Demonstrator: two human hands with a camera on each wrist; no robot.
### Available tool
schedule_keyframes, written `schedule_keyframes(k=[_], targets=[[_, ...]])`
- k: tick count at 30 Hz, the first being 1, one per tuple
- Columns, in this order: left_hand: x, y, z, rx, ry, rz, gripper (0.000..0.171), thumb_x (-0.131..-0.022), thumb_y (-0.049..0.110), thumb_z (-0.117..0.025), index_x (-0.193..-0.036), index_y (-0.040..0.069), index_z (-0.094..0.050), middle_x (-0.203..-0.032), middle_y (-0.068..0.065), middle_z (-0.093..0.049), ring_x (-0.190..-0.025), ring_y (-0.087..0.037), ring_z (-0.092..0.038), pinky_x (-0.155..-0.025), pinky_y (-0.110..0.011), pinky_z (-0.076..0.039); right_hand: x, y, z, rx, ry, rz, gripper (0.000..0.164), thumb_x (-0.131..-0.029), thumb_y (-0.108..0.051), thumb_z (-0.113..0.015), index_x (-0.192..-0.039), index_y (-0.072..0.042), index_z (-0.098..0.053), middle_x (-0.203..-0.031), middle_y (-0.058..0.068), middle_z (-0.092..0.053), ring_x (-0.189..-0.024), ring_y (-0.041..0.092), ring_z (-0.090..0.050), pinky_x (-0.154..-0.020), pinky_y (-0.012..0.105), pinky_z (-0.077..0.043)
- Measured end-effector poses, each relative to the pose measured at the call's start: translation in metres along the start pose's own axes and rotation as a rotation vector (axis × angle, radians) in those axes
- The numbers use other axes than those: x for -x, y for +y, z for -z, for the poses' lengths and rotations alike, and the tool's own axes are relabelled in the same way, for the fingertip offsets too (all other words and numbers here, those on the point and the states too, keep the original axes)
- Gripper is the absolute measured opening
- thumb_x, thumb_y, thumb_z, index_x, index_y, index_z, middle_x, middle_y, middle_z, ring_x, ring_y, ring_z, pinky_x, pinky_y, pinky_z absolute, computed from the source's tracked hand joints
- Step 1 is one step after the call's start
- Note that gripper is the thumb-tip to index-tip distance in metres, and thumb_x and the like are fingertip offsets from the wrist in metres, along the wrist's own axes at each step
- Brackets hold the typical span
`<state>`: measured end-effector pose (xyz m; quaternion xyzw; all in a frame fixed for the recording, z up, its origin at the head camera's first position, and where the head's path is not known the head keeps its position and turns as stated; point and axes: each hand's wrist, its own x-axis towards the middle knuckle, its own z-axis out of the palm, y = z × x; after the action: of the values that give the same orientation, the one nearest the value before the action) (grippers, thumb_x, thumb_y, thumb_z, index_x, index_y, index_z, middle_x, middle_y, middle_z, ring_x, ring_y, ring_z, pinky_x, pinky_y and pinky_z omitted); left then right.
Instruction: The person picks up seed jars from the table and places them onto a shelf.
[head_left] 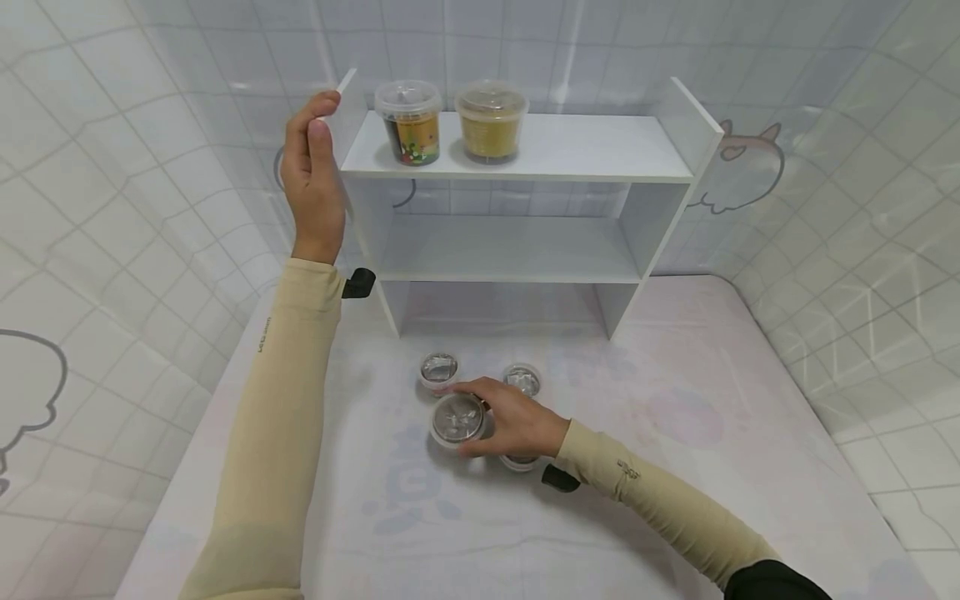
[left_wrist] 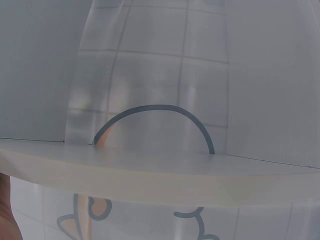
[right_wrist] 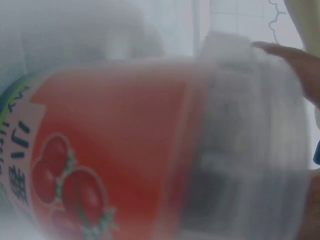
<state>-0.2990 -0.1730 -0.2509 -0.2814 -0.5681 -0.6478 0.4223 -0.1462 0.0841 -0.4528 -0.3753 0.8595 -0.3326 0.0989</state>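
My right hand [head_left: 517, 421] grips a clear lidded plastic cup [head_left: 457, 418] by its upper part, over the cloth-covered table. In the right wrist view that cup shows a red label [right_wrist: 120, 145] with tomatoes printed on it. Beyond it stands a second lidded cup [head_left: 438, 368], and a third [head_left: 521, 379] is to its right. Another cup [head_left: 520, 464] is mostly hidden beneath my right hand. Higher up, my left hand [head_left: 317, 183] holds the top of the left side panel of a white shelf unit [head_left: 510, 250], thumb against the panel.
On the shelf unit's top board are a cup with a yellow, flowered label [head_left: 415, 137] and a yellow cup [head_left: 491, 125], both lidded. White tiled sheeting [head_left: 862, 250] surrounds the table [head_left: 675, 500] at the back and sides.
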Motion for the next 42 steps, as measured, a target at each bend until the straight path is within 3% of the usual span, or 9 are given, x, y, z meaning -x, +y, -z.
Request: schedule_keyframes(k=[10,20,29,35,42], targets=[[-0.001,-0.001,0.0,0.0,-0.001,-0.002,0.031,-0.106,-0.007,-0.037,-0.118,0.002,-0.064,-0.128,-0.01,-0.064,-0.132,-0.022,-0.051,-0.119,-0.037,-0.031,0.002,-0.005,0.013,0.015,0.085,0.0,0.083,-0.08,-0.045,-0.086,-0.147,-0.013,-0.05,-0.137,-0.001,-0.058,-0.114,0.012,-0.058,-0.097,0.03,-0.051],[-0.001,-0.002,0.0,0.011,0.003,-0.01,0.031,-0.106,-0.007,-0.037,-0.118,0.001,-0.064,-0.129,-0.011,-0.063,-0.132,-0.022,-0.051,-0.12,-0.036,-0.031,0.005,-0.006,0.031,-0.057,0.192,0.003,0.083,-0.081,-0.051,-0.084,-0.149,-0.017,-0.049,-0.137,-0.007,-0.056,-0.109,0.009,-0.059,-0.092,0.028,-0.053],[-0.002,-0.004,0.0,0.022,0.011,-0.034,0.031,-0.106,-0.008,-0.036,-0.117,0.0,-0.064,-0.128,-0.013,-0.063,-0.131,-0.024,-0.051,-0.119,-0.038,-0.031,0.005,-0.007,0.052,-0.096,0.372,0.001,0.081,-0.08,-0.048,-0.086,-0.147,-0.018,-0.052,-0.14,-0.005,-0.057,-0.117,0.009,-0.058,-0.095,0.027,-0.053],[-0.002,-0.005,0.0,0.029,0.004,-0.037,0.031,-0.106,-0.008,-0.036,-0.117,0.0,-0.064,-0.128,-0.014,-0.063,-0.131,-0.025,-0.051,-0.12,-0.038,-0.031,0.007,-0.01,0.066,-0.132,0.427,-0.009,0.082,-0.079,-0.049,-0.086,-0.147,-0.018,-0.051,-0.141,-0.007,-0.056,-0.115,0.011,-0.061,-0.097,0.029,-0.052],[-0.001,-0.006,0.001,0.027,0.005,-0.006,0.032,-0.106,-0.008,-0.036,-0.117,0.002,-0.064,-0.129,-0.012,-0.063,-0.133,-0.023,-0.05,-0.12,-0.036,-0.031,0.007,-0.014,0.082,-0.158,0.523,0.05,0.081,-0.078,-0.041,-0.089,-0.147,-0.019,-0.052,-0.138,-0.008,-0.058,-0.12,0.012,-0.057,-0.1,0.032,-0.051]])
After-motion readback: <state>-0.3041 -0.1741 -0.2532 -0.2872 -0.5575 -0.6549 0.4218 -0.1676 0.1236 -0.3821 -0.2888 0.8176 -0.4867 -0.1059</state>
